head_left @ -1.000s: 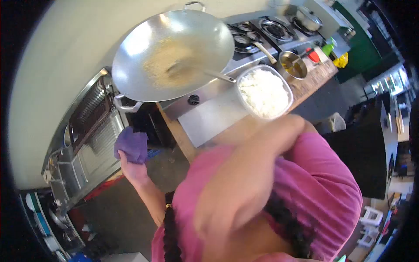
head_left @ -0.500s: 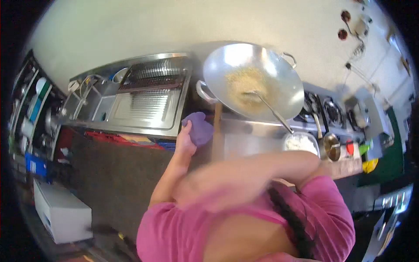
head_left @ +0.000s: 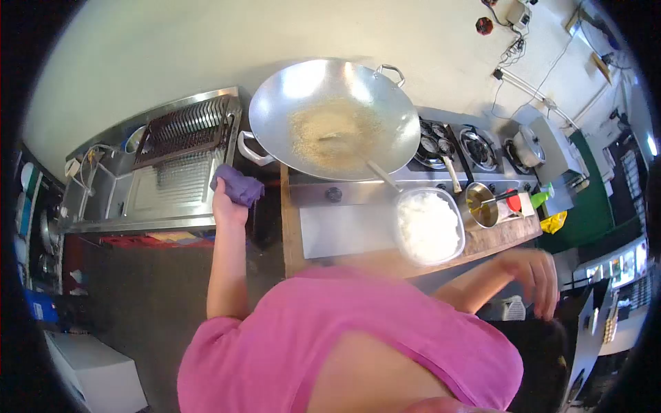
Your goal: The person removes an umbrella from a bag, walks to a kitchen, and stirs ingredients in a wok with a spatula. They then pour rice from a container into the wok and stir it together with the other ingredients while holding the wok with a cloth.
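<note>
My left hand [head_left: 229,208] grips a folded purple cloth [head_left: 239,186] beside the sink's drainboard. To the right of the cloth, a large metal wok [head_left: 268,117] sits on the stove, with pale crumbly food [head_left: 337,127] in its bottom. A long-handled utensil [head_left: 382,175] leans in the wok, its head partly sunk in the food. My right hand [head_left: 533,272] hangs in the air past the counter's front edge, holding nothing, its fingers loosely bent and apart. Nearest to it on the counter are a plastic tub of white food [head_left: 428,226] and a metal pot [head_left: 480,205].
At left is a steel sink unit [head_left: 110,189] with a brown dish rack [head_left: 182,134]. Gas burners [head_left: 475,148] and a lidded pot [head_left: 529,146] stand right of the wok. A red-topped container [head_left: 513,199] and green bottle [head_left: 542,196] are near the counter's right end.
My right arm has swung from across my chest out to the right. The cloth stays in my left hand. The view has shifted right, and the whole tub now shows.
</note>
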`<state>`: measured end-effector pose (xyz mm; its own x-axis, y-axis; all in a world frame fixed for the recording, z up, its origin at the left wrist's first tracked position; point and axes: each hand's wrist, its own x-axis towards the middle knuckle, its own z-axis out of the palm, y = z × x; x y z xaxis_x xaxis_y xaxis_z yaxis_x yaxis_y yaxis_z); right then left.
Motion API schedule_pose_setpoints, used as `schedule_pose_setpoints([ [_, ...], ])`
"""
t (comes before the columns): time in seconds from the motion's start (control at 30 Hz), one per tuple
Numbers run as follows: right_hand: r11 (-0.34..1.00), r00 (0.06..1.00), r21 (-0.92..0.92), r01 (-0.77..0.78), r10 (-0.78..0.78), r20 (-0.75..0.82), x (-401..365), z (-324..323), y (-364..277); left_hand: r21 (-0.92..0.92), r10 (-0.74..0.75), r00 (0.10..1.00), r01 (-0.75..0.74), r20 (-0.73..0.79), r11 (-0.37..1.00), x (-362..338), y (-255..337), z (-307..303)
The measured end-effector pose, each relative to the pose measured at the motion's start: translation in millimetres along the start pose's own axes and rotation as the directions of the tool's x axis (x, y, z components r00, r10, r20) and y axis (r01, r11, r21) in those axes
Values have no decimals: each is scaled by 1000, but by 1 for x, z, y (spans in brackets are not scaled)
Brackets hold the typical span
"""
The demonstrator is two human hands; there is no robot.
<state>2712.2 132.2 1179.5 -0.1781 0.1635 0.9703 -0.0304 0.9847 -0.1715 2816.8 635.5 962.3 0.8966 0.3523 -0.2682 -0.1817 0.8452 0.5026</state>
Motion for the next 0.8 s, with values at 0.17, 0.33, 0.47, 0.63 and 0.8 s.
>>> schedule_pose_setpoints([
  [0.17,82,31,-28,-996,33,-999,-80,-61,54,101,262,964,-265,39,959,35,-13,23],
  [0.33,-747,183,-222,-627,136,-974,-98,-78,128,228,279,957,-290,79,929,47,-33,29],
  [0.47,-830,150,-272,-486,227,-962,-127,-112,126,237,261,955,-289,143,927,29,-38,37],
  [0.63,-917,43,-342,-205,341,-939,-120,-159,112,194,418,905,-425,78,884,24,-35,51],
  [0.8,-935,94,-351,60,355,-930,-96,-209,123,354,541,830,-552,137,755,15,-36,80],
])
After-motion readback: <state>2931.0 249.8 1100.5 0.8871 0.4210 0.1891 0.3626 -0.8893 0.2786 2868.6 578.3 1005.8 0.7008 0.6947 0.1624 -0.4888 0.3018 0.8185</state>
